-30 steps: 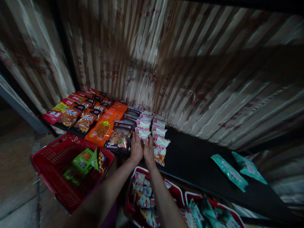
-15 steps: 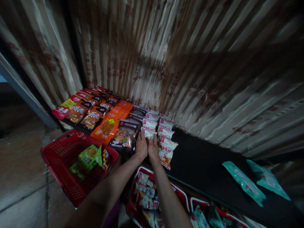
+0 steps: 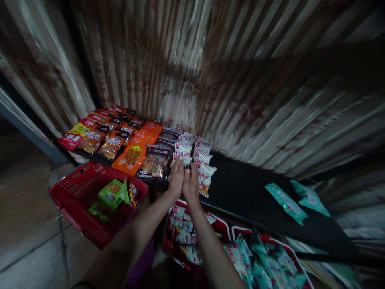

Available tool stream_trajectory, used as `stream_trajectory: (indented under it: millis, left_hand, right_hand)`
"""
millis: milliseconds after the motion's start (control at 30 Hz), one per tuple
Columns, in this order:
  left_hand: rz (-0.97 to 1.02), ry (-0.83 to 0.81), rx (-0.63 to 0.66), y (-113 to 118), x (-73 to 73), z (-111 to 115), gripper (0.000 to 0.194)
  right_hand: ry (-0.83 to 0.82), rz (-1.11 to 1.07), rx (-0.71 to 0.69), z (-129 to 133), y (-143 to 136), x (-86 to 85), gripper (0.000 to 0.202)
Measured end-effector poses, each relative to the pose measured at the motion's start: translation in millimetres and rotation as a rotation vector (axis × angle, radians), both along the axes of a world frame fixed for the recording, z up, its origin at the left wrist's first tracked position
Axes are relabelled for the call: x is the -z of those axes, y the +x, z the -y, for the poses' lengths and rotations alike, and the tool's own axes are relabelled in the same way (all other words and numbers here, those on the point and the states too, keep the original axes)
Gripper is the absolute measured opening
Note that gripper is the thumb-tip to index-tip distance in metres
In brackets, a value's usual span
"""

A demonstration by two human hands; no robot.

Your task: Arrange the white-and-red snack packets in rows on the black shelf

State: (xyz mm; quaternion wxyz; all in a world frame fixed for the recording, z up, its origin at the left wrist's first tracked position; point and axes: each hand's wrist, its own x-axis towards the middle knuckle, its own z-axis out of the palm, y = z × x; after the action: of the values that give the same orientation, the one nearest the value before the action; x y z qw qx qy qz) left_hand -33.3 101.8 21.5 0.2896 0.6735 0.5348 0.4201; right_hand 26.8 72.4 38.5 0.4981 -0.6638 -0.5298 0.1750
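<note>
white snack packet (image 3: 182,159) under fingertips, at far end of hands (image 3: 183,180); hands close together, palms down.

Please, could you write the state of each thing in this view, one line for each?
Left hand: open, fingers straight.
Right hand: open, beside the other.
White packets: in two overlapping rows.
Left basket: partly filled.
Middle basket: holding packets.
Right basket: holding packets.
Teal packets on the shelf: lying down.
</note>
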Motion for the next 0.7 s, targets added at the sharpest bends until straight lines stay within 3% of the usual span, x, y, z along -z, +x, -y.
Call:
stream_trajectory:
  millis: [167,300,433,567,700]
  left_hand:
    - [0.190,-0.006,0.113,-3.4,13.8,64.5,0.040]
    - [0.200,-0.161,0.103,-3.3,39.3,113.7,0.032]
    - [0.069,-0.364,0.128,-4.1,57.7,150.9,0.032]
    - [-0.022,-0.427,0.133,-1.4,64.3,168.3,0.032]
    - [-0.049,-0.439,0.126,11.0,63.4,163.5,0.029]
  right_hand:
    - [0.056,-0.071,-0.022,62.1,-3.0,15.4,0.048]
    - [-0.150,-0.223,0.086,105.5,-2.6,47.4,0.043]
    - [-0.404,-0.215,0.061,138.0,3.0,71.4,0.039]
    - [-0.434,-0.272,0.045,157.4,12.1,81.5,0.039]
    - [-0.356,-0.326,0.036,155.1,27.4,89.3,0.039]
